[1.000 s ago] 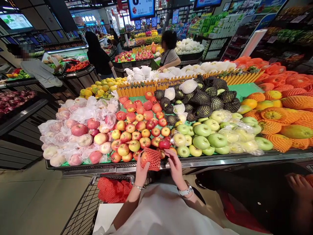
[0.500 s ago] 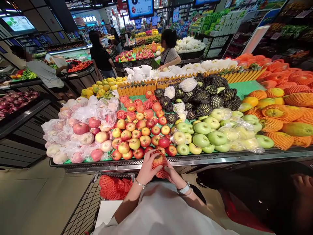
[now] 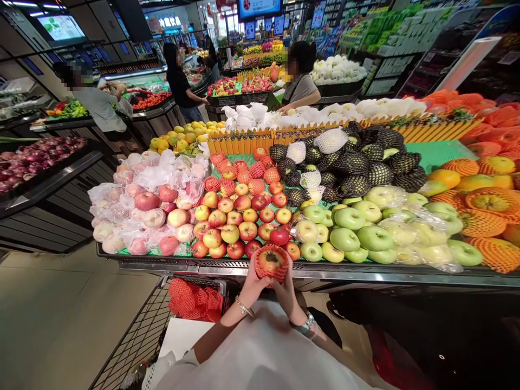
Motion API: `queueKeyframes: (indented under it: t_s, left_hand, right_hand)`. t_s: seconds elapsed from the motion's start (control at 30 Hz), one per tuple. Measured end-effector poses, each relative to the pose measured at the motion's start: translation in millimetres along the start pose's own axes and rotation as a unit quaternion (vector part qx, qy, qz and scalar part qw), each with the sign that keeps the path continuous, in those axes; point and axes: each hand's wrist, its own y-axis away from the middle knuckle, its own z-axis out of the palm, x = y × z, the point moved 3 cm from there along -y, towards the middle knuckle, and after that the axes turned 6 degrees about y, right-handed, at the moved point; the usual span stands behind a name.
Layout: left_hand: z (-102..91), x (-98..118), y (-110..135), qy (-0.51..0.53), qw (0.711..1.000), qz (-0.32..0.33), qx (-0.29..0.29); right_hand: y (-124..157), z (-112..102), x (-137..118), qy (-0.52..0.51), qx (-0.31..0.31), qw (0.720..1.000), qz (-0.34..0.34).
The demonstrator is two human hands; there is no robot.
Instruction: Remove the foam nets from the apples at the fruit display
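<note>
An apple (image 3: 271, 262) in a red foam net sits between my two hands, just above the front edge of the fruit stand. My left hand (image 3: 255, 281) wraps its left side and my right hand (image 3: 287, 284) its right side. The top of the apple shows through the net's opening. Behind it lie rows of loose red and yellow apples (image 3: 229, 234), and farther back several apples in red foam nets (image 3: 257, 170). A heap of red foam nets (image 3: 195, 300) rests in the shopping cart (image 3: 134, 330) at my lower left.
Bagged pink apples (image 3: 138, 201) lie left on the stand. Green apples (image 3: 350, 218), dark-netted fruit (image 3: 355, 179) and orange-netted papayas (image 3: 489, 203) lie right. The stand's metal edge (image 3: 365, 278) runs before me. A dark-clothed person (image 3: 406, 319) is close on my right; others stand farther back.
The apple now stands with its top turned up toward me, and the net surrounds its sides. My hands have shifted to either side of it. The view has swung slightly left.
</note>
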Motion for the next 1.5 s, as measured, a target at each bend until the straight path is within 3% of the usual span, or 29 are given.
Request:
queueKeyframes:
  t_s: [0.07,0.13,0.23,0.33,0.43,0.5,0.57,0.63,0.67,0.73,0.8,0.87,0.93,1.0,1.13,1.3,1.5]
  left_hand:
    - [-2.3,2,-1,-0.001,0.999,0.007,0.043]
    - [-0.8,3,-2,0.008,0.999,0.024,0.041]
    - [10.0,-2,-1,0.015,0.999,0.048,-0.004]
    - [24.0,-12,0,-0.006,0.998,0.062,-0.020]
    - [34.8,-16,-6,-0.049,0.994,0.090,-0.020]
    - [39.3,-6,-17,-0.085,0.989,0.113,-0.047]
    - [39.2,18,-33,-0.153,0.973,0.149,-0.086]
    - [31.3,58,-57,-0.251,0.941,0.209,-0.093]
    - [23.7,83,-72,-0.302,0.918,0.247,-0.069]
    - [2.9,133,-110,-0.338,0.901,0.272,-0.022]
    - [-20.8,180,-153,-0.471,0.830,0.291,0.060]
    - [-45.2,215,-197,-0.566,0.766,0.273,0.135]
    - [-66.7,235,-235,-0.620,0.726,0.233,0.187]
    - [-81.1,237,-263,-0.668,0.698,0.179,0.187]
    - [-89.3,210,-290,-0.731,0.668,0.106,0.089]
    - [-101.4,186,-297,-0.723,0.683,0.092,0.054]
    - [-128.8,197,-294,-0.689,0.718,0.094,0.032]
  right_hand:
    - [0,2,-12,0.028,-0.023,0.999,-0.032]
    - [-3,3,-24,0.016,-0.015,0.998,-0.066]
    - [-9,-1,-37,-0.009,0.072,0.994,-0.084]
    - [-8,-4,-42,0.042,0.165,0.982,-0.081]
    - [-6,-7,-42,0.069,0.210,0.970,-0.100]
    - [-11,-8,-40,0.060,0.213,0.970,-0.105]
    - [-22,-10,-38,0.019,0.181,0.978,-0.099]
    - [-34,-16,-36,-0.030,0.137,0.985,-0.098]
    - [-39,-22,-36,-0.044,0.118,0.988,-0.092]
    - [-45,-40,-32,-0.036,0.099,0.993,-0.061]
    - [-44,-62,-25,0.002,0.087,0.996,-0.007]
    - [-35,-84,-15,0.050,0.086,0.994,0.035]
    - [-23,-102,-4,0.090,0.094,0.990,0.060]
    - [-10,-113,9,0.115,0.105,0.985,0.077]
    - [7,-121,27,0.129,0.135,0.978,0.094]
    - [9,-120,31,0.129,0.145,0.975,0.104]
    - [7,-113,33,0.124,0.109,0.978,0.129]
